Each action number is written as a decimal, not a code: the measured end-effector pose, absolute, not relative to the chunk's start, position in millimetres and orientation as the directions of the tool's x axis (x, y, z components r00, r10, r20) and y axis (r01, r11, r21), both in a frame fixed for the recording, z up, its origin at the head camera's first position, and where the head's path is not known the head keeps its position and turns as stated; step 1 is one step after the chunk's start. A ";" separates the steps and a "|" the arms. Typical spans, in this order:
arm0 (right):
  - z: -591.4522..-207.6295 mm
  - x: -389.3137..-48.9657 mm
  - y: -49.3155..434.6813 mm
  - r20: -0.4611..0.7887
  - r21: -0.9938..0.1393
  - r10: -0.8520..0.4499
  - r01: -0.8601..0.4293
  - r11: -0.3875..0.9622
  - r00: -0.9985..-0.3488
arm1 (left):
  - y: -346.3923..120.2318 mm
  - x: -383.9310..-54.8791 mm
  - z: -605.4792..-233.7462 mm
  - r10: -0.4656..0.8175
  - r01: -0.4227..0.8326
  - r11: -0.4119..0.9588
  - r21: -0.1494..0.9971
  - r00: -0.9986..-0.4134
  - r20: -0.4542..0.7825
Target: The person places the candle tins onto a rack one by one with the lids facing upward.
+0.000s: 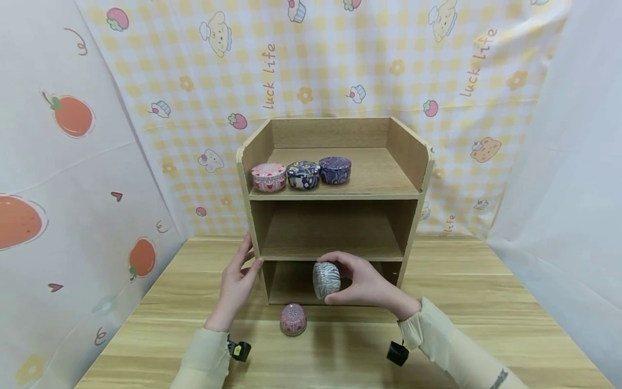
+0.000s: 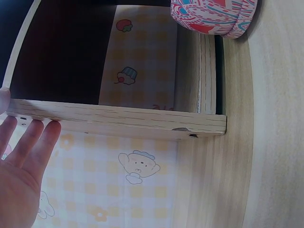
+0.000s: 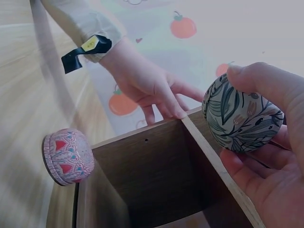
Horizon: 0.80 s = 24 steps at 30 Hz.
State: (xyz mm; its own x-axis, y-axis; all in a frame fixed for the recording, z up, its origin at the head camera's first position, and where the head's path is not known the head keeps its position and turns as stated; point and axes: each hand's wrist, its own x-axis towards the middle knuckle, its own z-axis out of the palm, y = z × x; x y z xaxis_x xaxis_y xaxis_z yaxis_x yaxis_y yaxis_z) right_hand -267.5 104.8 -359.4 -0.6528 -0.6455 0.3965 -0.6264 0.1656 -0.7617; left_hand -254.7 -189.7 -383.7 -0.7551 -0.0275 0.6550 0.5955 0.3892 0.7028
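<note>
My right hand [image 1: 362,281] holds a round tin [image 1: 326,280] with a dark leaf pattern on pale ground, tilted on its side before the lowest compartment. In the right wrist view, thumb and fingers grip this tin [image 3: 242,114] at its edges. My left hand [image 1: 238,286] holds the left side panel of a wooden shelf [image 1: 335,258], thumb at the front edge and fingers along the outer face. A pink patterned tin [image 1: 293,320] rests on the table before the shelf; its side [image 2: 216,16] shows in the left wrist view.
On the top board stand a pink tin [image 1: 269,178], a navy floral tin [image 1: 303,176] and a purple-blue tin [image 1: 335,170], side by side at the left. Behind the shelf hangs a yellow checked cloth [image 1: 311,70]. The wooden table [image 1: 466,302] extends to both sides.
</note>
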 end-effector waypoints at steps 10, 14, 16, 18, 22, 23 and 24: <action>-354.2 -266.3 100.0 0.423 -0.766 -0.639 -0.630 0.126 -0.643 | -189.5 -255.2 -385.4 -0.038 0.606 0.370 0.704 -0.748 0.663; -352.0 -265.9 99.0 0.430 -0.759 -0.643 -0.639 0.122 -0.634 | -188.9 -255.7 -385.5 -0.032 0.608 0.380 0.697 -0.745 0.667; -350.1 -265.3 99.5 0.430 -0.761 -0.644 -0.638 0.118 -0.633 | -188.7 -256.0 -385.4 -0.031 0.609 0.378 0.698 -0.745 0.667; -347.6 -264.6 100.5 0.432 -0.764 -0.639 -0.635 0.116 -0.636 | -188.6 -256.2 -385.1 -0.032 0.611 0.373 0.698 -0.744 0.668; -342.4 -263.7 103.1 0.431 -0.775 -0.627 -0.622 0.111 -0.649 | -189.0 -256.2 -385.3 -0.031 0.612 0.365 0.701 -0.745 0.667; -341.3 -263.8 103.7 0.431 -0.777 -0.624 -0.620 0.111 -0.651 | -189.2 -256.1 -385.5 -0.030 0.613 0.366 0.700 -0.744 0.667; -340.3 -263.9 104.4 0.429 -0.781 -0.621 -0.615 0.110 -0.656 | -189.3 -255.8 -385.8 -0.029 0.613 0.368 0.699 -0.744 0.668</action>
